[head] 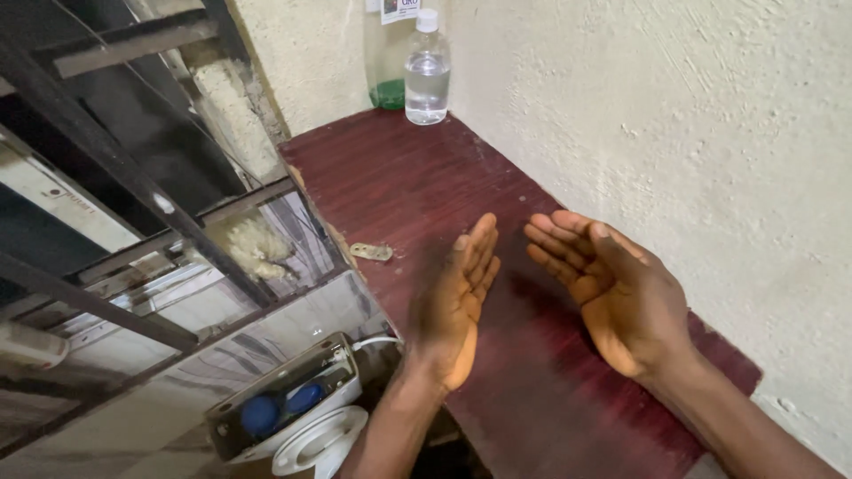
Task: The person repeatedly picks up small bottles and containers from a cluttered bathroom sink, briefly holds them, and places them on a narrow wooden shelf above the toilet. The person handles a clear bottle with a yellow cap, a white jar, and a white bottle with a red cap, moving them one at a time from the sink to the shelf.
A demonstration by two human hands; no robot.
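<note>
Left hand [457, 306] and right hand [612, 293] open, palms facing, apart.

Shelf [390, 177] dark red wood, semi-glossy, worn edge; wall [674, 115] rough matt plaster; bottle [427, 75] clear plastic.

Dark red wooden shelf [417, 191] along a rough cream wall, surface scuffed and worn at its left edge, small flat metal piece [370, 252] lying near that edge, clear plastic bottle [427, 71] with white cap upright at the far end
</note>
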